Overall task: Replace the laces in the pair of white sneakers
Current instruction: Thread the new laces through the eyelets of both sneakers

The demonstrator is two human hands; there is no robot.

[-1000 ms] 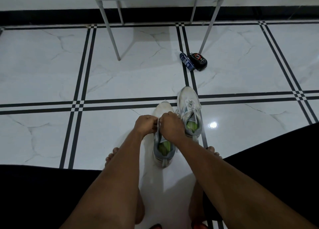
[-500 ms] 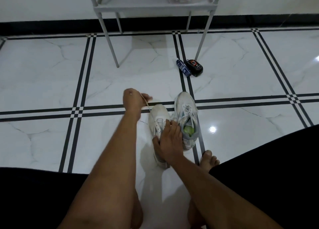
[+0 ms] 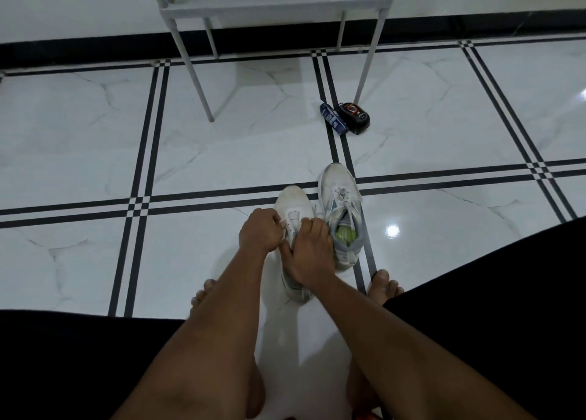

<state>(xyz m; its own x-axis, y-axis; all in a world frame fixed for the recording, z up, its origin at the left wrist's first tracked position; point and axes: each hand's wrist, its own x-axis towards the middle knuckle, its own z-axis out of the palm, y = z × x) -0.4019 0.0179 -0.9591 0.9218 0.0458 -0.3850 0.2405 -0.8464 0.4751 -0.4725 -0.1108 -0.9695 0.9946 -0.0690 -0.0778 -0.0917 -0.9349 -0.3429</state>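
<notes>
The pair of white sneakers stood side by side on the tiled floor (image 3: 95, 153) just right of the frame's centre, toes pointing up the picture. Both hands worked on the left sneaker (image 3: 293, 207). The left hand (image 3: 258, 232) had its fingers curled together at the shoe's left edge, apparently pinching a lace (image 3: 290, 226), though the pinch itself was too small to confirm. The right hand (image 3: 312, 250) lay over the tongue and collar with fingers bent, seemingly gripping the shoe or its lace; which one could not be told. The right sneaker (image 3: 341, 207) sat untouched, still laced, its green insole showing.

The lace would likely handle as soft, limp and light, best taken near its tip or just beside an eyelet. The shoe looked light with a pliable upper, so it probably needed steadying at the collar. Two small dark packages (image 3: 345, 118) lay toward the upper centre, near a white stand's leg (image 3: 367, 64).
</notes>
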